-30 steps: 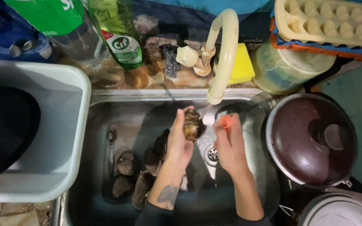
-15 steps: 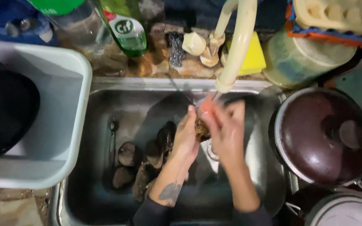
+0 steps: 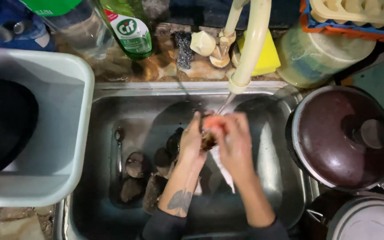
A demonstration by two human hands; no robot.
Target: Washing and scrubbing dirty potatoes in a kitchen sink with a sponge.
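Note:
Over a steel sink, my left hand grips a brown rounded lump that looks like a potato. My right hand presses a small orange-red scrubbing piece against the top of it. Both hands meet under a thin stream of water falling from the cream curved tap. Several similar brown lumps lie in the sink to the left of my left forearm, and a spoon is beside them.
A grey plastic tub with something dark inside stands left of the sink. Behind it are a green bottle, steel wool, a yellow sponge and an egg tray. A pot with a brown lid sits on the right.
My hands have come together: the right hand with the orange-red piece now lies against the lump in my left hand. The view has shifted slightly.

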